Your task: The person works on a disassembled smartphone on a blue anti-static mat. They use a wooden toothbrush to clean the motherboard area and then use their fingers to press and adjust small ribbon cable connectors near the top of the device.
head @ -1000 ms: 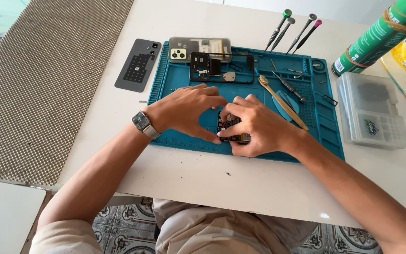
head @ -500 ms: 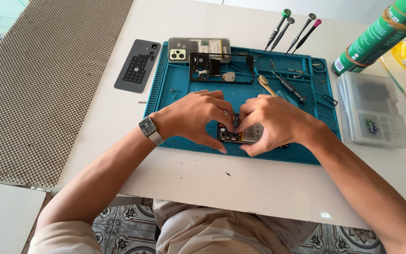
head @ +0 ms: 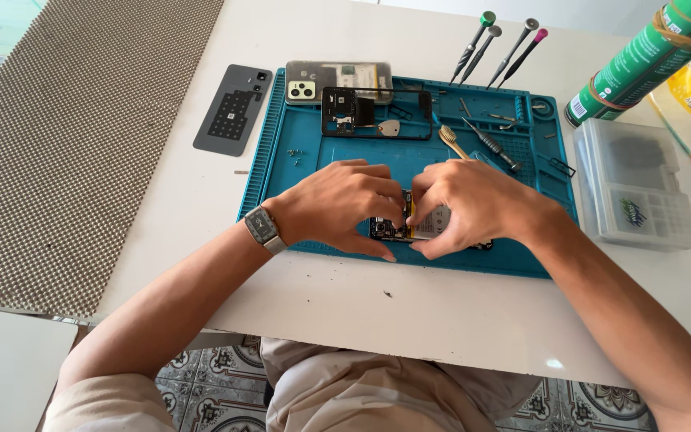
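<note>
An opened phone (head: 409, 224) with bare circuit board and battery lies on the blue repair mat (head: 297, 184), near its front edge. My left hand (head: 337, 204) rests on the phone's left end, fingertips curled onto the board. My right hand (head: 473, 204) covers the phone's right part, fingers pinching at the middle. Both hands meet over the phone and hide most of it. A watch (head: 264, 230) sits on my left wrist.
A black phone frame (head: 376, 112) and a camera-side cover (head: 337, 80) lie at the mat's back. A grey back panel (head: 233, 108) lies left of the mat. Several screwdrivers (head: 497, 48), a toothbrush (head: 451, 141), a clear parts box (head: 637, 184), a green can (head: 641, 60).
Both hands have stayed on the phone, with the fingers shifting slightly closer over its middle. The phone has turned a little on the mat.
</note>
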